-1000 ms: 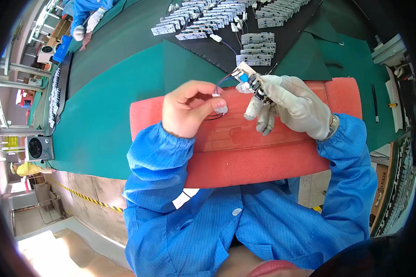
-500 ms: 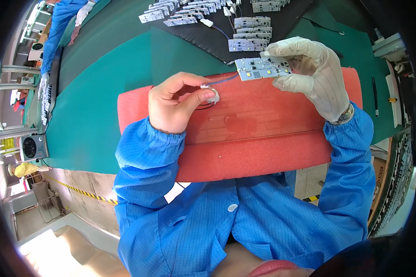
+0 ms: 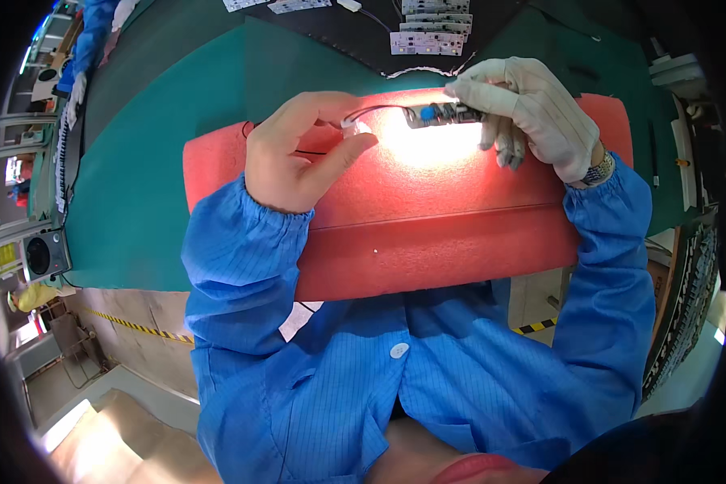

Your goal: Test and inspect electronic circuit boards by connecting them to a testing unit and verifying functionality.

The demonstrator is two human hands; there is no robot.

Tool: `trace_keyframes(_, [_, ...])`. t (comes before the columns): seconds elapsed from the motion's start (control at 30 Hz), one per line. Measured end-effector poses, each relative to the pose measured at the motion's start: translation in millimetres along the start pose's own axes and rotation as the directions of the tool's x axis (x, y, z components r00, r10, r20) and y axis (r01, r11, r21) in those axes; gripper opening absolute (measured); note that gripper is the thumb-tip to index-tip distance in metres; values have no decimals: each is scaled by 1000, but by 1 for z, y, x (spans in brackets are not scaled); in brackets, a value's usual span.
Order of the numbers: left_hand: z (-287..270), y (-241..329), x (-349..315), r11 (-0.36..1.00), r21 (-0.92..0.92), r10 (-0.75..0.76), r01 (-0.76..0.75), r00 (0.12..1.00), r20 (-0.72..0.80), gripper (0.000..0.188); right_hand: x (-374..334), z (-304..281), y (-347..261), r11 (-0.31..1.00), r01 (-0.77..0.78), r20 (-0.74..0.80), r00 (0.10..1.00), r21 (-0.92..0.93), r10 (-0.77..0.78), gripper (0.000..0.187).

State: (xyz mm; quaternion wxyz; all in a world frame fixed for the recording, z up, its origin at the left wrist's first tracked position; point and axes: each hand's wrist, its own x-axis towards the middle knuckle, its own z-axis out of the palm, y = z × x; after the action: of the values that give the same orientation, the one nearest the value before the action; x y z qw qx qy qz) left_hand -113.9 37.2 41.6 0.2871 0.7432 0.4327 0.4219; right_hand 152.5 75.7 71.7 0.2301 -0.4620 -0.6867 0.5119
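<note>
Taking the middle of the red foam pad (image 3: 440,250) as the clock's centre, a circuit board (image 3: 453,115) hangs over the pad at one o'clock, its dark component side with a round blue part (image 3: 427,114) showing. A strong white glow (image 3: 431,149) spreads on the pad just below it.

The gloved right hand (image 3: 532,113), at two o'clock, grasps the board by its right end, thumb and forefinger along the upper edge, the other fingers curled beneath. A metal-banded wristwatch (image 3: 599,171) sits at the cuff.

The bare left hand (image 3: 286,153), at ten o'clock, pinches a white connector (image 3: 348,124) between thumb and fingers; dark wires (image 3: 379,108) arch from there to the board's left end.

The pad lies on the green desk (image 3: 137,210). At twelve o'clock, more boards (image 3: 429,40) stand in a row on a black mat (image 3: 355,40). Near ten o'clock, far off, is a co-worker's blue sleeve (image 3: 95,36). Toward nine o'clock stands a grey box (image 3: 47,255) with a round black front; at eight, yellow-and-black tape (image 3: 137,327) crosses the floor (image 3: 149,359).
</note>
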Motion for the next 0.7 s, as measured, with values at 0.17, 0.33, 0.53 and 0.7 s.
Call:
trace_keyframes(0.17, [2, -4, 0, 996, 67, 54, -56, 998, 40, 26, 3, -3, 26, 976, -7, -16, 1000, 218, 11, 39])
trace_keyframes(0.33, [-3, 3, -1, 996, 72, 45, -45, 999, 3, 18, 3, 1, 18, 978, -39, -55, 997, 207, 52, 36])
trace_keyframes(0.53, [-8, -1, 3, 991, 101, 86, -83, 996, -21, 13, 4, 0, 10, 993, 28, -118, 993, 114, -15, 34])
trace_keyframes(0.7, [-9, 0, 9, 981, 175, 70, -78, 996, 55, 19, 7, -4, 14, 986, 157, -141, 979, 61, -147, 35])
